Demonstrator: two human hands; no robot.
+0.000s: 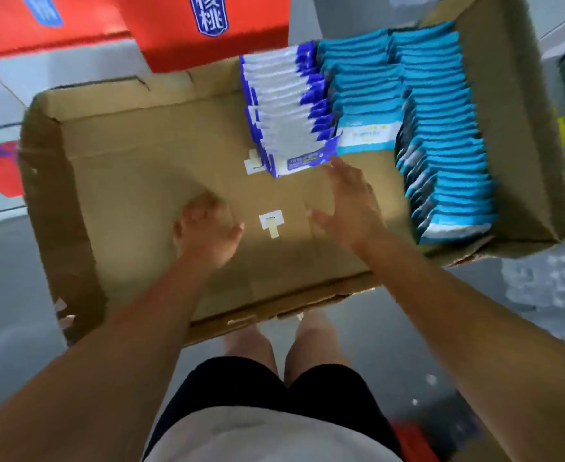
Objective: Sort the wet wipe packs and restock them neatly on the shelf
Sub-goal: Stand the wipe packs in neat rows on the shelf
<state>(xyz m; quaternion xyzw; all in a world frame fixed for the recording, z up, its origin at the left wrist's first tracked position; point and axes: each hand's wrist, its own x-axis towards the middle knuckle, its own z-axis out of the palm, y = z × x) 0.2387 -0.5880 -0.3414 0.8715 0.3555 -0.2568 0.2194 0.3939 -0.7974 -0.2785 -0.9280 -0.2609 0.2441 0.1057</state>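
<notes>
A wide, shallow cardboard box (134,155) lies in front of me. Its right half holds wet wipe packs standing in rows: a white-and-dark-blue row (284,105), a short light-blue row (364,91) beside it, and a long light-blue row (448,141) against the right wall. My left hand (207,228) hovers over the bare box floor, fingers loosely curled and holding nothing. My right hand (351,201) is spread open just in front of the white-and-blue row, fingertips close to its nearest pack. The picture is blurred by motion.
Red cartons (174,25) with a blue label stand beyond the box at the top left. A pale tape patch (271,221) sits on the box floor between my hands. The grey floor (7,278) lies below, with a plastic-wrapped bundle (548,285) at the right.
</notes>
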